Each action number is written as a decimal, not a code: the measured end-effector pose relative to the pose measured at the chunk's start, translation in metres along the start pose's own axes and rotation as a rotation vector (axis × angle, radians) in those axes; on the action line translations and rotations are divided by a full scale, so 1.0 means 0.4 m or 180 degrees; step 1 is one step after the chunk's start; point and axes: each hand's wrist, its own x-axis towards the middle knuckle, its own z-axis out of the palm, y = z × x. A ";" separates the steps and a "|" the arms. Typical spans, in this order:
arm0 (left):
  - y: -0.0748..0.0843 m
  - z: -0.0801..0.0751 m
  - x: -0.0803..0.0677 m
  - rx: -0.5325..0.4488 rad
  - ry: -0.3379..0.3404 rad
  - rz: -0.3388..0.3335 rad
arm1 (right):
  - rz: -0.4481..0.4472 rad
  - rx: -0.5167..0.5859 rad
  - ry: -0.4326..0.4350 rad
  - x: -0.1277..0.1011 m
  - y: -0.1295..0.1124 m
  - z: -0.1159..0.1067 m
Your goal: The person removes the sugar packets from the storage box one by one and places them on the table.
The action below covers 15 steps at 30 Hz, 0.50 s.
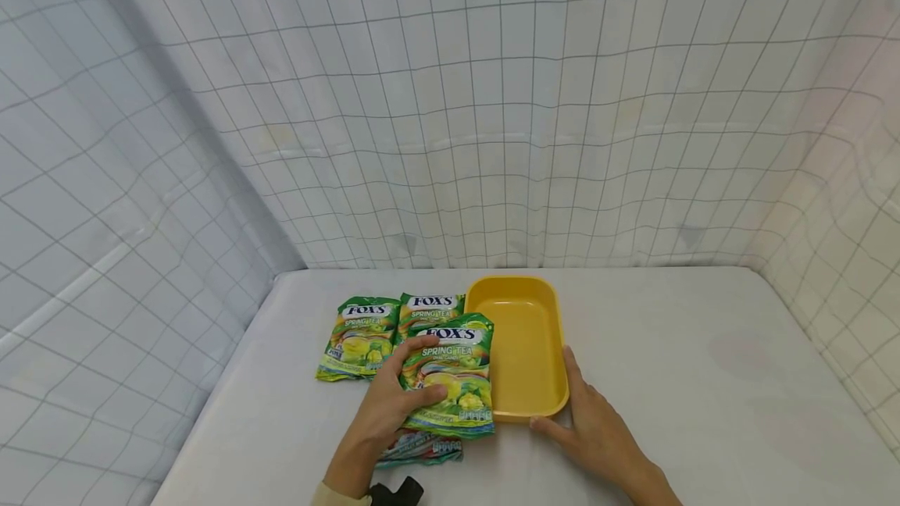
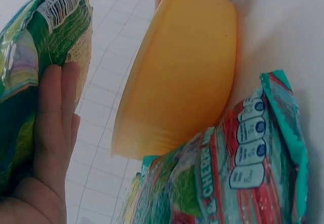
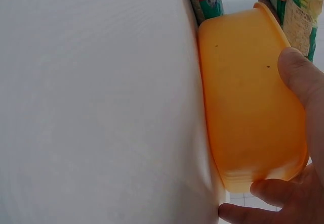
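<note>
L hand [image 1: 391, 404] grips a Fox's Spring Tea candy bag [image 1: 451, 372] just beside the yellow tray [image 1: 527, 404]; R hand [image 1: 594, 432], fingers relaxed, steadies tray's near corner. Better lift bag over the rim, keep tray pressed on table [image 1: 703, 381].

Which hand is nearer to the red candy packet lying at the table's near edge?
Left. The left hand holds a green packet right above the red packet; the right hand rests against the yellow tub, farther off.
</note>
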 end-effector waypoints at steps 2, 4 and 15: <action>0.000 -0.006 -0.005 -0.0043 0.0053 -0.0029 | -0.0015 -0.0003 -0.0001 -0.001 0.000 -0.001; 0.001 -0.011 -0.009 -0.0022 0.0129 -0.0044 | -0.0014 0.0001 -0.0008 -0.001 0.000 -0.001; 0.014 -0.047 -0.033 0.0073 0.0254 0.0039 | -0.0059 0.0045 -0.0017 -0.001 0.004 -0.001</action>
